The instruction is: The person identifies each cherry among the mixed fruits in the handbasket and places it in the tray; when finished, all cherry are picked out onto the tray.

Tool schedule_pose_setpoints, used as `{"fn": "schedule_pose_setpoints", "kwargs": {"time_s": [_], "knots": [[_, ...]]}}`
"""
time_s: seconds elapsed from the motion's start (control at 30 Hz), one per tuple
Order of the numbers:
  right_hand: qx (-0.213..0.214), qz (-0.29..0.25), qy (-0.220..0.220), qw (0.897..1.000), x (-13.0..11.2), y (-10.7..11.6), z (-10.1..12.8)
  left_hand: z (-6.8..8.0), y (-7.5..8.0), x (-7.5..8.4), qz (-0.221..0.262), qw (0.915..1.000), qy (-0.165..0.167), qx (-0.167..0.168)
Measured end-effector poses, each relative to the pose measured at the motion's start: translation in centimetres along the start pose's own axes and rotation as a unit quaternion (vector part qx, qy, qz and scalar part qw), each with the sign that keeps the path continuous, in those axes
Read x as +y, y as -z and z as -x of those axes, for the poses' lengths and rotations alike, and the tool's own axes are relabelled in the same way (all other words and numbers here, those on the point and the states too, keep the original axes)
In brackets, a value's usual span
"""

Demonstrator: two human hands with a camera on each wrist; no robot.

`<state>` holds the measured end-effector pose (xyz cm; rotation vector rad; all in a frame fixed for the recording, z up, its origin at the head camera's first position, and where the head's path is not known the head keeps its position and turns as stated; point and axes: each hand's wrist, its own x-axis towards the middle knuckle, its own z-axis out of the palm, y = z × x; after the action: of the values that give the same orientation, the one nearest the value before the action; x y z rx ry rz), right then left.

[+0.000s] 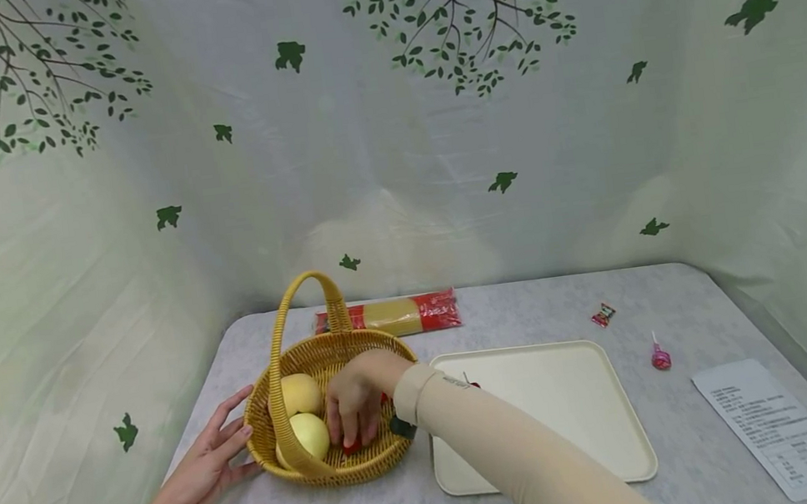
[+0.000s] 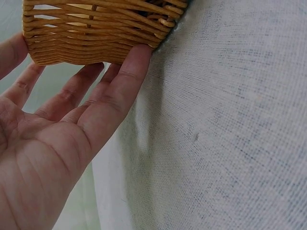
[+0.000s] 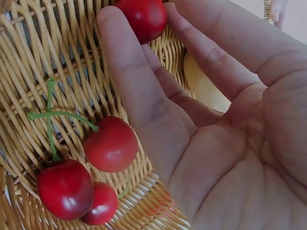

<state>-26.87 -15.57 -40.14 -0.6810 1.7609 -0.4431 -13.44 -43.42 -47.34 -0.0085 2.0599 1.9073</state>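
A yellow wicker basket (image 1: 377, 467) with a tall handle stands on the left of the table. My left hand (image 1: 210, 465) touches its left side with nearly straight fingers; in the left wrist view those fingertips (image 2: 136, 57) lie against the lower weave. Reaching inside, my right hand (image 1: 357, 396) pinches a red cherry (image 3: 146, 21) between its fingertips, over the basket floor. Several other cherries (image 3: 111, 143), some with green stems, lie on the weave beside that hand. Two pale yellow round fruits (image 1: 303, 394) sit in the basket's left half, partly behind the handle.
A cream tray (image 1: 543, 403) lies right of the basket, partly under my right forearm, with a small dark red thing (image 1: 474, 384) near its left edge. A red-and-yellow packet (image 1: 396, 317) lies behind. A wrapped candy (image 1: 604, 315), a lollipop (image 1: 661, 356) and a printed sheet (image 1: 780, 424) are at right.
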Motion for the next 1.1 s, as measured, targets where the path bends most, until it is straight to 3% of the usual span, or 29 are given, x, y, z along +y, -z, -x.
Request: {"fn": "schedule_pose_setpoints", "kwargs": {"time_s": [0.2, 0.43, 0.73, 1.1], "knots": [[0.006, 0.034, 0.024, 0.999, 0.7, 0.2, -0.2, 0.1, -0.1, 0.1, 0.007, 0.9999, -0.007, -0.009], [0.051, 0.09, 0.038, 0.994, 1.6, 0.4, 0.0, 0.1, -0.1, 0.1, 0.012, 0.9998, -0.012, -0.012], [0.063, 0.08, 0.022, 0.995, 2.0, 0.4, 0.9, 0.0, 0.0, -0.1, 0.011, 0.9997, -0.016, -0.014], [0.063, 0.076, 0.031, 0.995, 2.3, 0.6, 1.5, 0.0, 0.1, -0.2, -0.002, 0.9999, -0.012, -0.007]]}}
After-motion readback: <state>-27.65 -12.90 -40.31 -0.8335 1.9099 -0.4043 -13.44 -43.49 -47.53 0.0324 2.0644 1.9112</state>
